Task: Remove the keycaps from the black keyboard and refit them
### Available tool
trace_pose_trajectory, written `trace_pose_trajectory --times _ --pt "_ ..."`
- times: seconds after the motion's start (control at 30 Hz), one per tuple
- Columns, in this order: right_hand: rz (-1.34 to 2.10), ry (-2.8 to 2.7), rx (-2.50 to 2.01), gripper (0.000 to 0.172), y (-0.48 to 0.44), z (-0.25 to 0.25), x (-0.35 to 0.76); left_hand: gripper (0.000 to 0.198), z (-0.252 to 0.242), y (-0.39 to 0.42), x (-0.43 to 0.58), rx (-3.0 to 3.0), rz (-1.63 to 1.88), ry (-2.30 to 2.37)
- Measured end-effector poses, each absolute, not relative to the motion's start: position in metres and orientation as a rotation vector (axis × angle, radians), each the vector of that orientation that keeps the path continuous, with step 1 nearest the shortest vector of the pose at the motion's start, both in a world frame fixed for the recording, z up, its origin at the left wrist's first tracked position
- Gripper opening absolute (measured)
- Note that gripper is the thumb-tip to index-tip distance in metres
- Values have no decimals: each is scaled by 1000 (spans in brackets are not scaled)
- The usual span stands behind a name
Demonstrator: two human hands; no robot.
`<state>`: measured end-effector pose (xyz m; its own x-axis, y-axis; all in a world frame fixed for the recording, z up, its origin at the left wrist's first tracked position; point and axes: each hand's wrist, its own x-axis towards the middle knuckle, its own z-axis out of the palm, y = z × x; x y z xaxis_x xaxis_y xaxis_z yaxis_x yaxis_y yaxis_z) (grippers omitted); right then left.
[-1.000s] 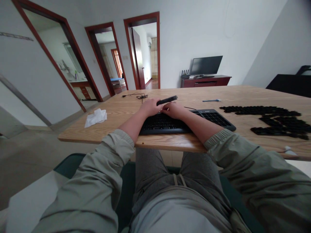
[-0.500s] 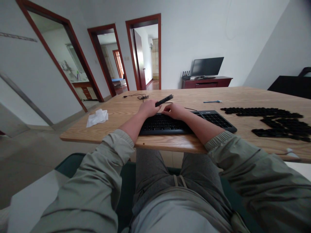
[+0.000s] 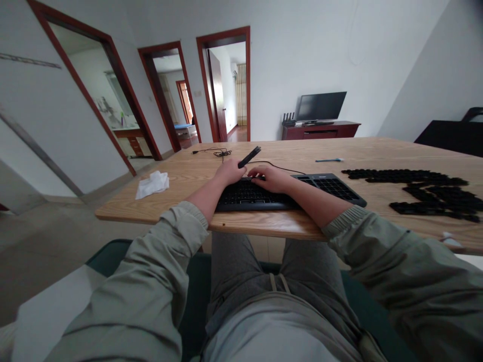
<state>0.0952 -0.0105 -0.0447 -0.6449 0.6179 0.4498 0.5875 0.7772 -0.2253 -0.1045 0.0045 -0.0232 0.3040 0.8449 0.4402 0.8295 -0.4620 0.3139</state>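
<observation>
A black stick-shaped tool is held in a narrow grip by the left hand above a black keyboard, the right hand being laid with open grip on its keys; loose black keycaps are lined up on the tabletop, with many keys left seated.

Black is shown on the keyboard at twelve o'clock and the loose keycaps at two, white on the crumpled tissue at ten, with golden straight grain running across the wooden table.
</observation>
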Motion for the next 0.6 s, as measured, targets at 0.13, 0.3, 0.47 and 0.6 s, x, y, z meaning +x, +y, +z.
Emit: trace_pose_trajectory --times 0.13,0.3,0.47,0.6 --pt "76 -2490 -900 33 -8 -47 93 30 -26 8 -104 2471 939 1568" --pt "83 -2513 -929 33 -6 -48 92 30 -28 11 -105 2447 949 1548" --pt "92 -2499 -966 39 -6 -46 91 30 -26 14 -106 2307 1100 1564" --pt "73 -2518 -961 34 -10 -43 89 28 -25 14 -105 2361 1099 1539"
